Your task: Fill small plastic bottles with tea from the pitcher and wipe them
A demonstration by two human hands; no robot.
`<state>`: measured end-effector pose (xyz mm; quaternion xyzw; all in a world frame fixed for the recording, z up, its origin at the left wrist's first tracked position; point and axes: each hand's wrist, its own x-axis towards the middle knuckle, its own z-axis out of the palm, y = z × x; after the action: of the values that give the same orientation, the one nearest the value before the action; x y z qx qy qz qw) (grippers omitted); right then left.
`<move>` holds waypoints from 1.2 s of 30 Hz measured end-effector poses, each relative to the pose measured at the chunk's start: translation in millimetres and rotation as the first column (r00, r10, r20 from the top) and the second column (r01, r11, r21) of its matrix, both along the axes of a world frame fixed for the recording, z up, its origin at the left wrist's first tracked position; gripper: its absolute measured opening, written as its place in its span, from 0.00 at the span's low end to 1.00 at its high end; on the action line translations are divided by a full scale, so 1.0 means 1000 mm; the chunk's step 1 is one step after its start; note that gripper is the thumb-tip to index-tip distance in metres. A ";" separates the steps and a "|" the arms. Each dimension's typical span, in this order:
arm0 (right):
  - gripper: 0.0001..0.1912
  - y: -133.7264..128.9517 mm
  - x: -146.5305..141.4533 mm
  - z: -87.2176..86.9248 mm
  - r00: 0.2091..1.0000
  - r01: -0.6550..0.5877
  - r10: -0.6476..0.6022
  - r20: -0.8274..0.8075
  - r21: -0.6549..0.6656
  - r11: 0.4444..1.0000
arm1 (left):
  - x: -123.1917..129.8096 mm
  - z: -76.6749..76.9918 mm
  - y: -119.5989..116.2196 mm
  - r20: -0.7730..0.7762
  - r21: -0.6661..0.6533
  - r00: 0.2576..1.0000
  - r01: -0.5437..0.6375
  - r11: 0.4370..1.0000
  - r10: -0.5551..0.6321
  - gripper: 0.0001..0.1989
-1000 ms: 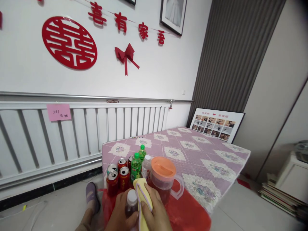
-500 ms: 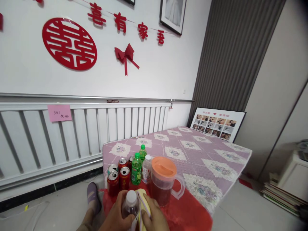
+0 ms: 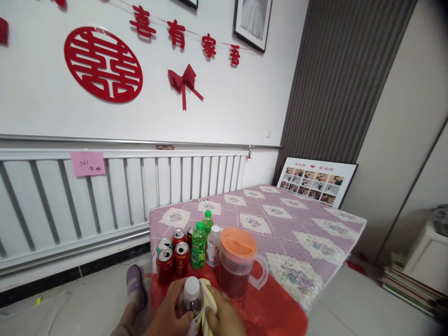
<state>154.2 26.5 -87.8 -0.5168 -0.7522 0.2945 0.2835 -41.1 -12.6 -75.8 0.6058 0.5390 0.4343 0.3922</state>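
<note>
A: What lies around that grip?

B: Beneath and beyond it spreads a purple floral quilted cover (image 3: 227, 217), its near end overlaid by a red sheet (image 3: 269, 312). Farther ahead stand a white radiator (image 3: 168, 182) with a pink note (image 3: 88, 164) on it, and a white wall (image 3: 224, 107) bearing a red double-happiness emblem (image 3: 103, 65) and a red bow (image 3: 182, 79). Well off to the grip's right are a grey ribbed panel (image 3: 325, 84) and a photo board (image 3: 317, 181); to its left, one foot in a purple slipper (image 3: 135, 284)

A: Count the things for me?

B: Five open drink cans (image 3: 181, 261), clustered ahead and left of the grip. Two green-capped bottles (image 3: 199, 247) straight ahead, one behind the other. Just right of them, one labelled white-capped bottle (image 3: 213, 247). One pitcher (image 3: 238, 275) with an orange lid (image 3: 238, 243), ahead and right of the grip. Held, one clear plastic bottle (image 3: 192, 303) and one yellow cloth (image 3: 209, 296)

A: How is that last bottle held?

B: The left hand (image 3: 171, 310) is clamped around it from the left, thumb across the near side, white cap (image 3: 192, 288) standing clear above the fingers. The right hand (image 3: 226, 312) grasps the cloth against the bottle's right side, so both sit between the palms. The bottle's base is out of sight, so I can't tell whether it touches the sheet
</note>
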 end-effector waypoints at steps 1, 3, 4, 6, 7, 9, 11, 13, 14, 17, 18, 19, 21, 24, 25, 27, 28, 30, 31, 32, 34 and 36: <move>0.31 -0.001 0.001 -0.004 1.000 -0.001 0.001 0.022 -0.018 1.000 | 0.000 0.000 0.000 -0.018 0.002 1.000 -0.017 1.000 0.017 0.37; 0.32 -0.002 0.003 -0.007 0.999 0.003 -0.001 0.053 -0.038 0.999 | 0.001 -0.002 0.001 -0.043 0.015 0.998 -0.047 0.999 0.048 0.36; 0.32 -0.003 0.003 -0.006 0.998 0.005 -0.002 0.061 -0.042 0.999 | 0.002 -0.005 0.001 -0.042 0.028 0.997 -0.058 0.998 0.059 0.35; 0.32 -0.004 0.004 0.003 0.999 0.004 -0.003 0.048 -0.025 1.000 | 0.006 -0.014 0.003 -0.002 0.065 0.996 -0.087 0.994 0.087 0.35; 0.32 -0.004 0.004 0.009 1.000 0.000 0.000 0.024 -0.004 1.000 | 0.008 -0.019 0.005 0.030 0.083 0.995 -0.098 0.992 0.096 0.36; 0.31 -0.004 0.005 0.023 0.999 -0.023 0.025 -0.039 0.056 0.998 | 0.013 -0.029 0.008 0.092 0.099 0.990 -0.118 0.988 0.109 0.40; 0.30 -0.004 0.005 0.035 0.993 -0.048 0.060 -0.104 0.120 0.992 | 0.015 -0.034 0.009 0.106 0.089 0.987 -0.128 0.988 0.118 0.40; 0.29 -0.002 0.004 0.042 0.984 -0.064 0.090 -0.153 0.163 0.985 | 0.016 -0.031 0.010 0.068 0.075 0.994 -0.094 0.993 0.089 0.37; 0.29 -0.001 0.003 0.044 0.980 -0.069 0.099 -0.171 0.170 0.983 | 0.016 -0.027 0.010 0.050 0.074 0.997 -0.063 0.995 0.060 0.35; 0.28 0.006 -0.001 0.043 0.975 -0.070 0.095 -0.200 0.131 0.989 | 0.014 -0.010 0.009 0.029 0.070 0.999 0.029 0.997 -0.031 0.33; 0.28 0.008 -0.002 0.040 0.976 -0.064 0.084 -0.202 0.105 0.992 | 0.014 -0.005 0.008 0.029 0.062 0.999 0.042 0.997 -0.044 0.33; 0.29 0.010 -0.002 0.037 0.977 -0.056 0.071 -0.200 0.079 0.995 | 0.013 -0.001 0.007 0.030 0.050 0.998 0.055 0.997 -0.056 0.34; 0.29 0.013 -0.002 0.028 0.983 -0.058 0.064 -0.170 0.041 0.997 | 0.011 0.004 0.006 0.041 0.021 0.996 0.077 0.997 -0.077 0.34; 0.30 0.011 -0.001 0.012 0.996 -0.080 0.079 -0.048 -0.020 0.997 | 0.008 0.006 0.004 0.065 -0.010 0.994 0.090 0.996 -0.089 0.36; 0.31 0.010 -0.001 0.007 0.997 -0.073 0.073 0.002 -0.043 0.996 | 0.007 0.006 0.004 0.058 -0.017 0.995 0.077 0.997 -0.076 0.36; 0.32 0.006 -0.002 0.002 0.996 -0.034 0.040 0.085 -0.066 0.997 | 0.007 0.007 0.003 0.030 -0.023 0.998 0.050 0.998 -0.049 0.35; 0.32 0.004 -0.002 0.002 0.994 -0.019 0.025 0.105 -0.063 0.998 | 0.007 0.007 0.002 0.023 -0.026 0.999 0.040 0.999 -0.040 0.35; 0.32 0.002 -0.003 0.007 0.995 -0.012 0.015 0.094 -0.034 0.999 | 0.007 0.007 0.002 0.027 -0.035 0.998 0.050 0.998 -0.049 0.36; 0.32 0.001 -0.002 0.011 0.997 -0.015 0.016 0.072 -0.014 1.000 | 0.007 0.007 0.003 0.034 -0.038 0.998 0.062 0.997 -0.061 0.37; 0.31 0.000 -0.002 0.016 0.999 -0.016 0.015 0.045 0.011 1.000 | 0.007 0.005 0.003 0.042 -0.040 0.996 0.076 0.996 -0.074 0.37; 0.30 -0.003 0.001 0.026 1.000 -0.012 0.012 -0.007 0.071 0.997 | 0.007 0.002 0.003 0.053 -0.035 0.995 0.082 0.996 -0.080 0.40; 0.29 -0.007 0.005 0.034 0.999 -0.022 0.028 -0.047 0.128 0.992 | 0.007 -0.001 0.004 0.047 -0.019 0.998 0.044 0.999 -0.043 0.41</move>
<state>159.0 19.5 -53.5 -0.4809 -0.7687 0.2620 0.3303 -34.5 -9.0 -76.9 0.6031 0.5207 0.4341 0.4203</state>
